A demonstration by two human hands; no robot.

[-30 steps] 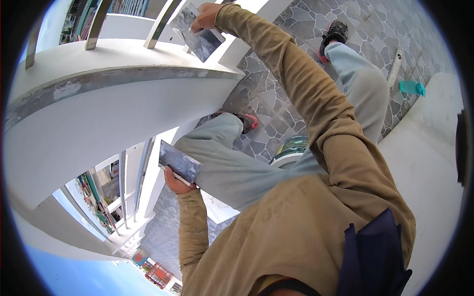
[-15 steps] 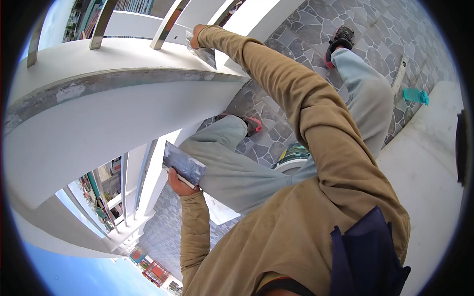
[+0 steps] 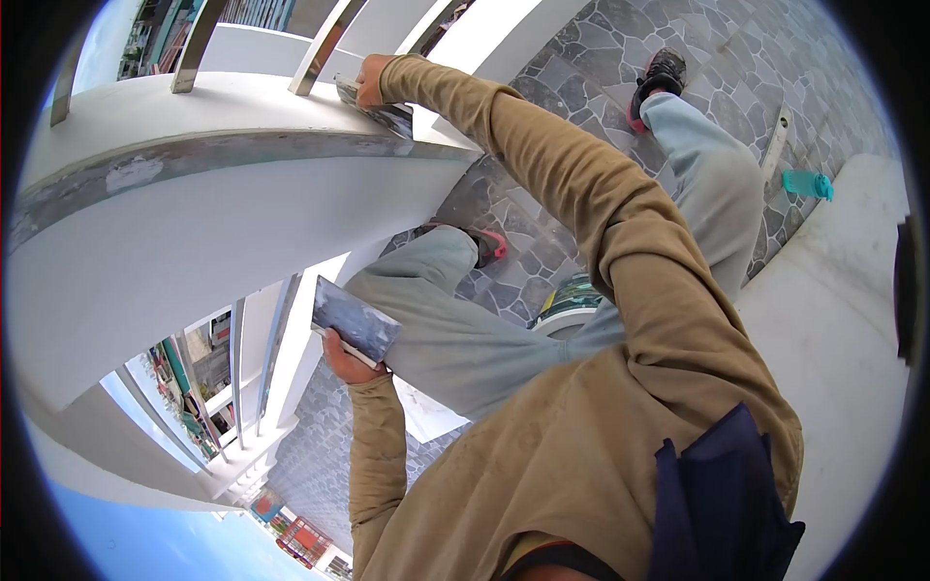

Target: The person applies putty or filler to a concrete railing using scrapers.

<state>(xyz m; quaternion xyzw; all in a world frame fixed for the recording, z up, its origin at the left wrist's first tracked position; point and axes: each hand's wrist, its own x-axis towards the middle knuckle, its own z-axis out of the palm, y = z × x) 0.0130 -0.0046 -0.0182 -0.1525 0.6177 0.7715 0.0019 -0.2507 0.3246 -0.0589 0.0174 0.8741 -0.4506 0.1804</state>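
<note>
My right hand is wrapped round a plastering trowel, its blade low over the top of a curved white parapet wall. Close by the blade runs the wall's grey, patchy edge strip. Lower down, in front of my shin, my left hand grips a flat rectangular trowel by its near long side. Its broad grey face, smeared with pale residue, is turned up toward me. Metal railing posts rise from the wall beside my right hand.
A bucket stands by my legs on stone-patterned paving. Off to the right are a level-like straight bar, a teal bottle and a pale slab. A white sheet lies below my left forearm.
My right hand has slid a little left along the wall top, and its trowel now lies at a flatter angle. The left hand holds its trowel almost as before; the view has shifted slightly.
</note>
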